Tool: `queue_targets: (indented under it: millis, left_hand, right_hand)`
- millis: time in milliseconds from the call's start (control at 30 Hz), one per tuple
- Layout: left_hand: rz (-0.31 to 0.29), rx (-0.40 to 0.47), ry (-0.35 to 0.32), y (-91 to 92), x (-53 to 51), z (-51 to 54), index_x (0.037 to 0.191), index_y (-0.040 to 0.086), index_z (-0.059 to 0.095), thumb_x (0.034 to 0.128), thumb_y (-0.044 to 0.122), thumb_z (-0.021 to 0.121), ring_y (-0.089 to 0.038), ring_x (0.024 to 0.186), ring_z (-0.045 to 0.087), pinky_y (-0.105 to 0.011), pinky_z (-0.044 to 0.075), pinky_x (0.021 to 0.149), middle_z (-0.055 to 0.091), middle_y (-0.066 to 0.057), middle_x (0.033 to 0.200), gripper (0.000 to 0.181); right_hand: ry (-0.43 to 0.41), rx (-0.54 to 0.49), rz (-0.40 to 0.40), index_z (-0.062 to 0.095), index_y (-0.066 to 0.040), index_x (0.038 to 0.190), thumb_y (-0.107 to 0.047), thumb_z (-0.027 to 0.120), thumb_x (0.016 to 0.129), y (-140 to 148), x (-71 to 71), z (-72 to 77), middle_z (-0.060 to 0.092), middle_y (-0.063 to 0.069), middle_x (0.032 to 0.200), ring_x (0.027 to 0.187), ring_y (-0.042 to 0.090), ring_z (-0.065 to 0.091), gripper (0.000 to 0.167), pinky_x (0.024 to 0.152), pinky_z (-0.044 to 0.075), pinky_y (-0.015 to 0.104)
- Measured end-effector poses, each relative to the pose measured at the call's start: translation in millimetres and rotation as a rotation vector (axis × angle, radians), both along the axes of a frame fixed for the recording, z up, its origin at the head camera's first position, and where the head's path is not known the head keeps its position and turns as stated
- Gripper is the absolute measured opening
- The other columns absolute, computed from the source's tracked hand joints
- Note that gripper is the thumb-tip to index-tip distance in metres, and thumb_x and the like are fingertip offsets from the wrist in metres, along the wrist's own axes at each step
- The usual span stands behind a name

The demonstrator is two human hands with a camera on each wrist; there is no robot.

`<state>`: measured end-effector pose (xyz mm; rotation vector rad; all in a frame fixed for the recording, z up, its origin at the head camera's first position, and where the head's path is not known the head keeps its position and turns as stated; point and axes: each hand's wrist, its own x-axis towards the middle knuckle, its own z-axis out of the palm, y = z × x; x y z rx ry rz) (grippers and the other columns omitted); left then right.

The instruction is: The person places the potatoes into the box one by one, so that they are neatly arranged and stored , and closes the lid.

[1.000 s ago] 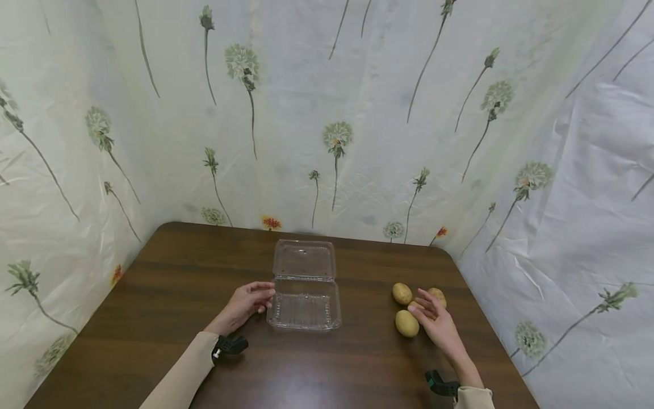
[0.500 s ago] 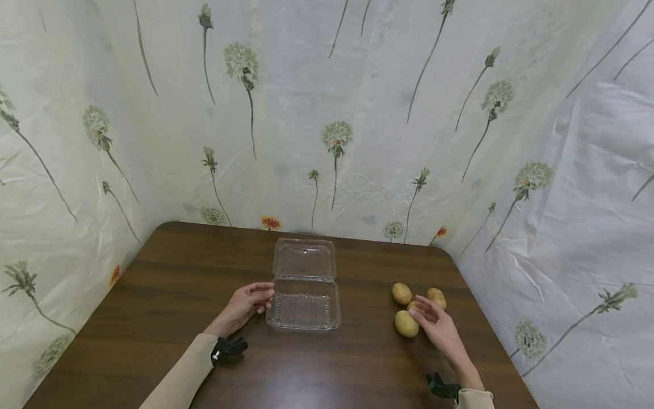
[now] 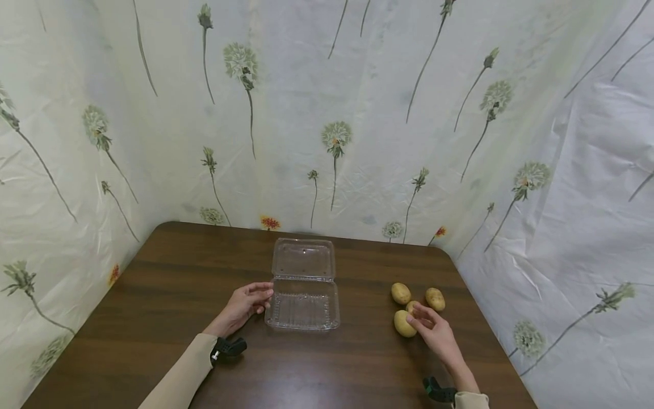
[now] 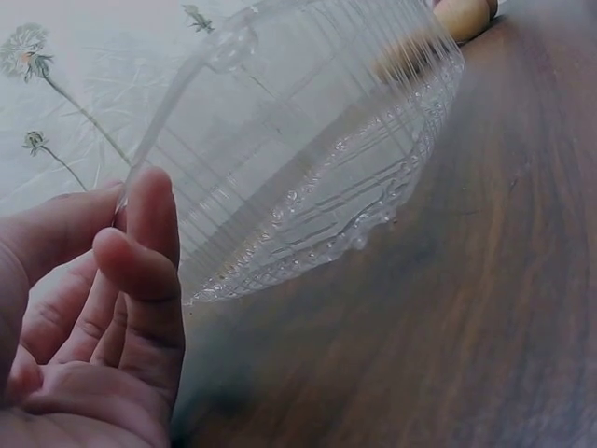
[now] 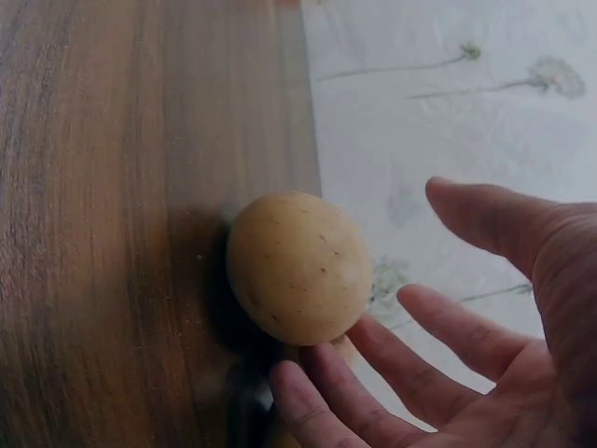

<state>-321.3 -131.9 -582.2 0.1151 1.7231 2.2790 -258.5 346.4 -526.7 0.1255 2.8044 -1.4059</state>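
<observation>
A clear plastic container lies with its lid folded back on the table. My left hand pinches its left rim; in the left wrist view, thumb and fingers of the hand meet on the clear edge. My right hand is at the right side of the nearest potato, fingers spread and loosely bent. The right wrist view has the fingers of that hand beside and under a potato, with the thumb apart from it.
Other potatoes lie close by: one behind, one at the right, and one partly hidden by the right fingers. The brown table ends at a flower-patterned curtain.
My right hand has moved slightly down and toward the nearest potato, uncovering more of the right-hand potato. The left hand keeps its pinch on the container.
</observation>
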Motion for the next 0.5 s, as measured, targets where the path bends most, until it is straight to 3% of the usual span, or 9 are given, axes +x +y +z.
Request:
queue_targets:
  millis: [267, 500]
  left_hand:
    - [0.014, 0.002, -0.012, 0.3, 1.0, -0.6, 0.136, -0.007, 0.046, 0.0924, 0.017, 0.066, -0.007, 0.068, 0.063, -0.018, 0.045, 0.055, 0.066, 0.002, 0.083, 0.054]
    - [0.022, -0.011, -0.011, 1.6, 0.4, -0.1, 0.135, -0.005, 0.048, 0.0925, 0.018, 0.066, -0.008, 0.068, 0.062, -0.019, 0.045, 0.055, 0.064, 0.002, 0.081, 0.052]
  right_hand:
    - [0.021, 0.015, -0.004, 0.052, -0.008, 0.137, -0.042, 0.066, 0.09, -2.4, 0.3, -7.1, 0.053, 0.017, 0.138, 0.12, 0.033, 0.057, 0.06, 0.091, 0.052, 0.036]
    - [0.081, 0.021, 0.019, 0.058, -0.002, 0.13, -0.025, 0.073, 0.088, -7.5, -2.1, -10.8, 0.059, 0.018, 0.131, 0.111, 0.032, 0.063, 0.05, 0.082, 0.053, 0.024]
